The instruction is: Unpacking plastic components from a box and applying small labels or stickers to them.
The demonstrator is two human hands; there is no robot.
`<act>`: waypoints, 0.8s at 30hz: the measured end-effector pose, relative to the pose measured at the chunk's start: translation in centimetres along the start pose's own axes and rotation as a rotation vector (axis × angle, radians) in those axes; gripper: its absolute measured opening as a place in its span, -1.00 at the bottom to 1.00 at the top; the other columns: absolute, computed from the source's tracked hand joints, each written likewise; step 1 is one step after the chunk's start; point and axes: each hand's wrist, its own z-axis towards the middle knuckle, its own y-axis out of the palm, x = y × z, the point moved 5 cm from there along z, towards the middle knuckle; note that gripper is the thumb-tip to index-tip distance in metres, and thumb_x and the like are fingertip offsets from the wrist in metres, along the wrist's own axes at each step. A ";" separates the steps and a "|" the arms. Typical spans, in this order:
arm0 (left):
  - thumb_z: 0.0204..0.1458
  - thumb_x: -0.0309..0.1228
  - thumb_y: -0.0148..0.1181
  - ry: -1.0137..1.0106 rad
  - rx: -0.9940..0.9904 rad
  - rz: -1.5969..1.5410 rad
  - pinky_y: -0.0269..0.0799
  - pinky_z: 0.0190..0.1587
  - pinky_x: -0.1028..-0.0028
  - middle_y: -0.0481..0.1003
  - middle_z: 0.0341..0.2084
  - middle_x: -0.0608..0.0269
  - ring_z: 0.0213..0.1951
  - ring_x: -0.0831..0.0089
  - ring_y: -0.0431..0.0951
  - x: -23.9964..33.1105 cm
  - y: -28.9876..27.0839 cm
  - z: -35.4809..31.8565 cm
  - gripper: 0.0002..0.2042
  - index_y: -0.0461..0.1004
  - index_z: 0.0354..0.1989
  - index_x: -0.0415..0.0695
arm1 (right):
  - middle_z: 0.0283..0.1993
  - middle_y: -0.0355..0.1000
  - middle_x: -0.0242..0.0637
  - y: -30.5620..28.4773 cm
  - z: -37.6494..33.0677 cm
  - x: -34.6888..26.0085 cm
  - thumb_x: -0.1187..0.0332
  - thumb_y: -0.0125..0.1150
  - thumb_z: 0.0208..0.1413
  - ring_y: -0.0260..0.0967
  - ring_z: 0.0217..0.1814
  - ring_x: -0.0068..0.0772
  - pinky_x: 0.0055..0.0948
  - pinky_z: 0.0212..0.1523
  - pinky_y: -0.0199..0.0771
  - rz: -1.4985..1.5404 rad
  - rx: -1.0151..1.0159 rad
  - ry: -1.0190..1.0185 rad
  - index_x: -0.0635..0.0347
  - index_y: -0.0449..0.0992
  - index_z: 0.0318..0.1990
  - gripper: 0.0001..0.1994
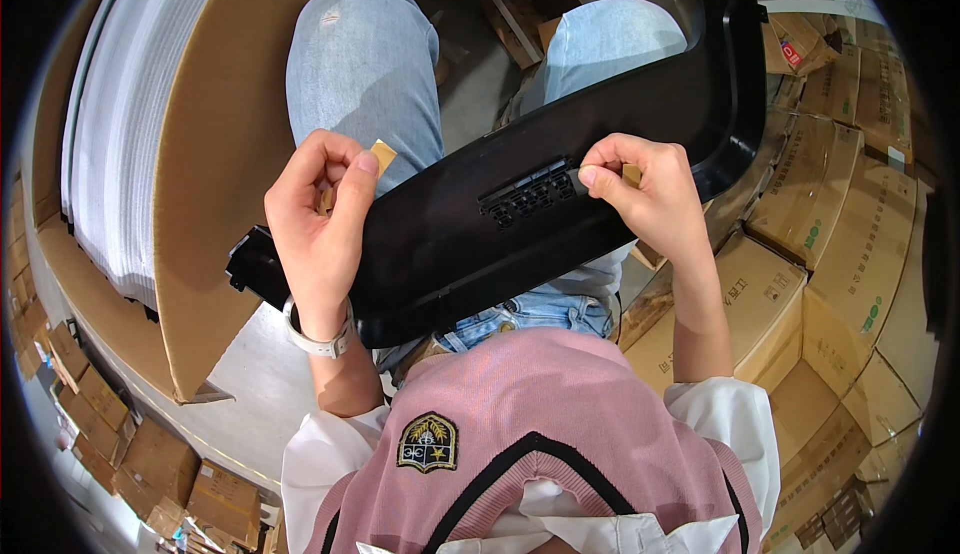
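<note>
A long black plastic panel (470,229) lies across my lap, curving up at its far right end. It has a small vented grille (528,197) near its middle. My left hand (320,216) rests on the panel's left part and pinches a small tan paper strip (381,157) between thumb and fingers. My right hand (642,194) sits at the grille's right edge, fingers curled, pinching another small tan piece (631,175) against the panel.
A large open cardboard box (215,154) holding a stack of white foam sheets (130,124) stands at my left. Several brown cartons (830,244) are piled at my right. More small cartons (150,464) lie on the floor at lower left.
</note>
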 end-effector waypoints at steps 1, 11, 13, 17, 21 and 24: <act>0.02 -0.61 0.11 0.004 0.001 0.001 -0.03 -0.54 0.73 0.23 -0.67 0.54 -0.59 0.81 0.11 0.0 0.0 0.0 -0.91 0.36 -0.50 -0.25 | -0.58 0.41 -0.38 -0.1 0.1 0.0 0.49 0.21 -0.02 0.31 -0.51 -0.68 -0.64 -0.44 0.31 0.001 -0.001 -0.001 0.36 0.49 -0.46 -0.90; 0.01 -0.61 0.11 -0.017 -0.009 0.006 -0.02 -0.53 0.72 0.22 -0.67 0.54 -0.58 0.81 0.11 -0.3 0.2 0.1 -0.91 0.36 -0.50 -0.25 | -0.60 0.43 -0.29 -0.1 0.0 -0.1 0.48 0.18 -0.05 0.31 -0.58 -0.60 -0.59 -0.49 0.31 0.047 -0.004 -0.015 0.34 0.50 -0.47 -0.91; 0.01 -0.61 0.11 -0.019 -0.011 0.011 -0.02 -0.52 0.73 0.22 -0.67 0.54 -0.58 0.81 0.11 -0.4 0.2 0.1 -0.91 0.36 -0.51 -0.25 | -0.60 0.44 -0.29 -0.1 0.0 -0.1 0.48 0.18 -0.05 0.31 -0.58 -0.60 -0.59 -0.49 0.31 0.042 0.006 -0.017 0.34 0.50 -0.47 -0.91; 0.01 -0.61 0.12 -0.026 -0.017 0.012 -0.01 -0.52 0.73 0.22 -0.67 0.53 -0.58 0.81 0.12 -0.3 0.4 0.1 -0.91 0.36 -0.51 -0.25 | -0.58 0.40 -0.40 0.1 -0.1 0.1 0.51 0.20 -0.01 0.30 -0.51 -0.71 -0.67 -0.46 0.30 0.028 -0.001 0.007 0.35 0.48 -0.46 -0.92; 0.01 -0.61 0.12 -0.025 -0.024 0.007 0.00 -0.52 0.73 0.23 -0.66 0.53 -0.58 0.80 0.13 -0.3 0.5 0.1 -0.91 0.37 -0.50 -0.25 | -0.58 0.41 -0.39 0.2 -0.1 0.1 0.53 0.20 -0.02 0.30 -0.52 -0.70 -0.67 -0.47 0.30 0.007 0.025 0.023 0.35 0.49 -0.46 -0.94; 0.01 -0.60 0.12 -0.021 -0.027 0.013 0.01 -0.51 0.73 0.23 -0.67 0.53 -0.58 0.80 0.13 -0.2 0.5 0.1 -0.91 0.37 -0.50 -0.25 | -0.59 0.41 -0.39 0.2 -0.1 0.0 0.52 0.21 -0.03 0.29 -0.54 -0.70 -0.66 -0.48 0.29 -0.023 0.054 -0.012 0.34 0.49 -0.47 -0.93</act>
